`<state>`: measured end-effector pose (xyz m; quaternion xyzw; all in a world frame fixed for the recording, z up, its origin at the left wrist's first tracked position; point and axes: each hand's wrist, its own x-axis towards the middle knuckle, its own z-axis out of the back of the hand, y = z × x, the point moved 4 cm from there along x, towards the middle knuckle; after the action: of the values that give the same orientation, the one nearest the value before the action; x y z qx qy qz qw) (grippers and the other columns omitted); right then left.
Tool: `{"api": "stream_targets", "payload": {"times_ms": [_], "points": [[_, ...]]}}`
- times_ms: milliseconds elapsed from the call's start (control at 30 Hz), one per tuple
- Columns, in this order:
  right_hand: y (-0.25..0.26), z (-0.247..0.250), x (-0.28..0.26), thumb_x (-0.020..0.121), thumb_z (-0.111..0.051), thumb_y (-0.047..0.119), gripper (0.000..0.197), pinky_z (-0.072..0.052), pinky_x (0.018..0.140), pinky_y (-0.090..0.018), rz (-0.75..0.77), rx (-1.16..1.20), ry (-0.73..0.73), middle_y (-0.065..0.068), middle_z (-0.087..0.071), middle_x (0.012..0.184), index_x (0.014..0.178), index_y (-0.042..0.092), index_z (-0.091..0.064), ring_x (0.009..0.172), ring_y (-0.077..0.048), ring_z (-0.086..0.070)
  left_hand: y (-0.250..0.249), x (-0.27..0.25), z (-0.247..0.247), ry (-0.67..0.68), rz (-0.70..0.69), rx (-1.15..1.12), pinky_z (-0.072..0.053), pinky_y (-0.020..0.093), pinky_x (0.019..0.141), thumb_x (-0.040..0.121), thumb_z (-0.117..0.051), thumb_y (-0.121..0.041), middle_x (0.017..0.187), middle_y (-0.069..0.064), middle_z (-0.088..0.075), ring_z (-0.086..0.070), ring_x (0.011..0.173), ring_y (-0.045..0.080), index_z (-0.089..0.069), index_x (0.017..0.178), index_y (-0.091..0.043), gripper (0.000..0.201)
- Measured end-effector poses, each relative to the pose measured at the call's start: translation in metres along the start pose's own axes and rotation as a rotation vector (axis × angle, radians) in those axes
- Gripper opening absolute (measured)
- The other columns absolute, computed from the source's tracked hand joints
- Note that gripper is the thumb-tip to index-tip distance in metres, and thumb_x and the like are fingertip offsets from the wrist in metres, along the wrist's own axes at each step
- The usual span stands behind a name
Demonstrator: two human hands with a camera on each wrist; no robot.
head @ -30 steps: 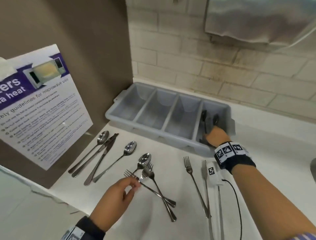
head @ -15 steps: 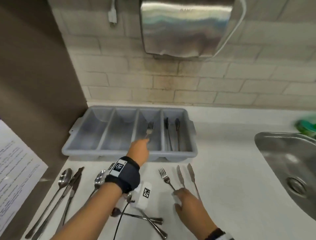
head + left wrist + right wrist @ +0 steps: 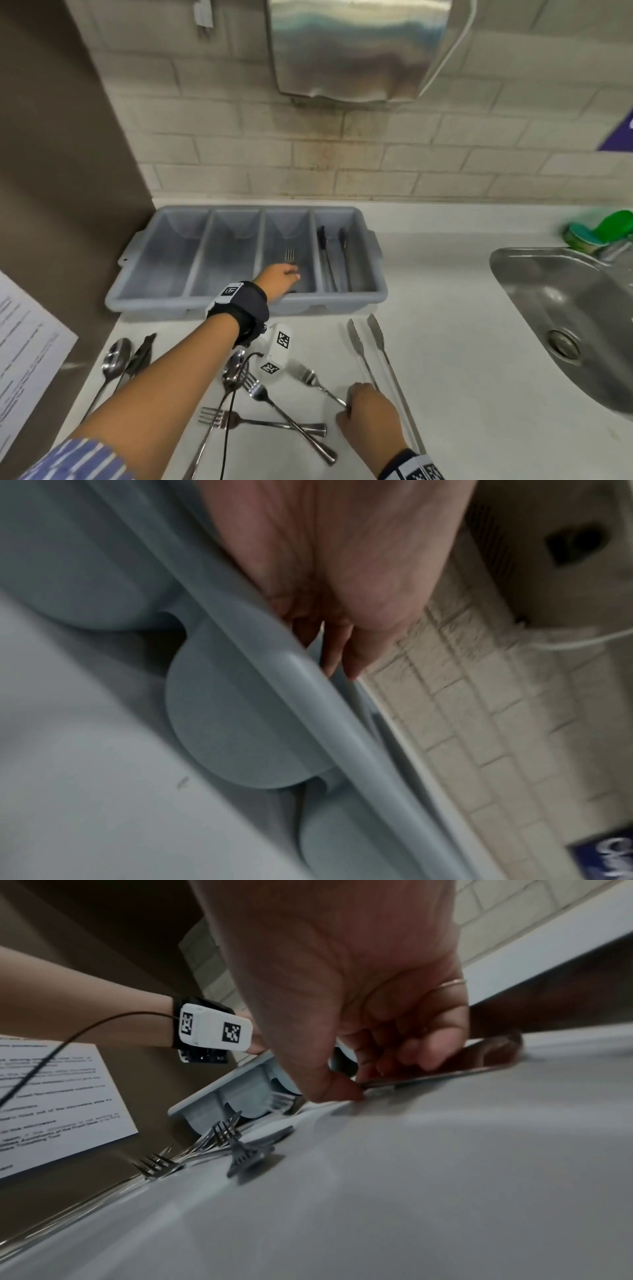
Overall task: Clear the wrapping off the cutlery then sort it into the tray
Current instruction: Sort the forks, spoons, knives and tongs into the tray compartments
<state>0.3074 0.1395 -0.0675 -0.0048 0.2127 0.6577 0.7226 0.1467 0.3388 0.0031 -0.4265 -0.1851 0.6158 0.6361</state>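
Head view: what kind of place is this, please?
Probably a shared kitchenette or staff break room: a steel sink set in a white counter, a wall-mounted metal dispenser on tiles, and a grey cutlery tray.

A pale brick wall is shown behind a white counter; a steel sink is set at right.

I see a matt grey plastic four-compartment tray on a smooth white countertop with a soft sheen. The polished steel forks and knives near its front edge shine. The brushed steel sink looks satiny, the pale brick wall rough.
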Motion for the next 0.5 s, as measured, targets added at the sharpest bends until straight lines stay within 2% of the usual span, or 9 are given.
{"api": "stream_targets", "payload": {"times_ms": [67,100,167,200,267,300,333,400,500], "points": [[0.004,0.004,-0.001,0.075,-0.057,0.022,0.009,-0.021,0.044,-0.018,0.016,-0.034,-0.014,-0.002,-0.055,0.08,0.079,0.018,-0.051,0.073,-0.02,-0.052,-0.003,-0.031,0.014,-0.067,-0.097,-0.163,-0.036,0.016,0.101,0.092,-0.05,-0.006,0.134,0.01,-0.054,-0.052,0.122,0.017,-0.053,0.126,-0.005,0.035],[0.006,0.006,0.001,0.065,-0.068,0.023,0.017,-0.019,0.042,-0.018,0.032,-0.051,0.001,-0.001,-0.058,0.068,0.07,0.019,-0.052,0.062,-0.018,-0.053,-0.001,-0.05,0.022,-0.098,-0.156,-0.221,-0.04,0.008,0.092,0.091,-0.05,-0.004,0.126,0.008,-0.059,-0.057,0.111,0.006,-0.056,0.122,-0.007,0.032],[0.002,0.008,0.002,0.048,-0.081,0.02,0.033,-0.004,0.037,-0.015,0.131,-0.098,0.037,0.001,-0.053,0.046,0.055,0.021,-0.048,0.04,-0.013,-0.045,0.013,-0.093,0.031,-0.14,-0.209,-0.267,-0.041,-0.003,0.08,0.091,-0.05,-0.005,0.107,-0.007,-0.065,-0.059,0.09,-0.012,-0.064,0.111,-0.013,0.025],[0.0,0.011,0.001,0.059,-0.078,0.018,0.028,-0.004,0.037,-0.015,0.164,-0.067,0.073,0.004,-0.05,0.046,0.06,0.021,-0.05,0.04,-0.013,-0.045,0.027,-0.113,0.034,-0.157,-0.193,-0.254,-0.043,-0.001,0.08,0.091,-0.051,-0.007,0.103,-0.012,-0.066,-0.06,0.089,-0.012,-0.066,0.105,-0.017,0.023],[0.001,0.024,0.005,0.09,-0.052,0.017,0.012,-0.023,0.042,-0.014,0.239,-0.019,0.02,0.008,-0.047,0.057,0.08,0.022,-0.047,0.05,-0.009,-0.047,0.061,-0.149,0.033,-0.177,-0.12,-0.203,-0.046,0.003,0.076,0.091,-0.051,-0.009,0.099,-0.01,-0.069,-0.063,0.09,-0.001,-0.068,0.098,-0.02,0.021],[0.004,0.035,0.005,0.094,-0.044,0.018,0.013,-0.033,0.049,-0.016,0.284,0.051,0.064,0.007,-0.05,0.062,0.083,0.024,-0.043,0.055,-0.006,-0.049,0.079,-0.166,0.031,-0.184,-0.087,-0.157,-0.046,0.002,0.071,0.09,-0.052,-0.011,0.096,-0.008,-0.07,-0.063,0.088,0.002,-0.069,0.095,-0.021,0.02],[0.007,0.046,0.007,0.095,-0.042,0.018,0.015,-0.04,0.058,-0.02,0.325,0.122,0.072,0.005,-0.056,0.067,0.083,0.026,-0.043,0.06,-0.006,-0.052,0.095,-0.179,0.029,-0.2,-0.051,-0.085,-0.045,0.001,0.068,0.089,-0.054,-0.014,0.093,-0.011,-0.07,-0.062,0.087,0.001,-0.069,0.092,-0.024,0.018],[0.024,0.078,0.014,0.094,-0.047,0.012,0.019,-0.041,0.069,-0.019,0.383,0.285,0.001,0.003,-0.06,0.072,0.079,0.025,-0.048,0.068,-0.005,-0.057,0.122,-0.201,0.022,-0.234,0.012,0.053,-0.044,0.005,0.066,0.086,-0.058,-0.022,0.085,-0.015,-0.067,-0.057,0.087,0.001,-0.066,0.085,-0.031,0.012],[0.059,0.124,0.047,0.092,-0.047,0.001,0.018,-0.041,0.06,-0.005,0.352,0.532,-0.187,-0.002,-0.058,0.076,0.094,0.014,-0.059,0.065,-0.007,-0.052,0.141,-0.219,0.01,-0.211,0.084,0.145,-0.043,0.013,0.065,0.081,-0.062,-0.029,0.081,-0.02,-0.058,-0.057,0.079,0.005,-0.054,0.073,-0.037,0.013]]}}
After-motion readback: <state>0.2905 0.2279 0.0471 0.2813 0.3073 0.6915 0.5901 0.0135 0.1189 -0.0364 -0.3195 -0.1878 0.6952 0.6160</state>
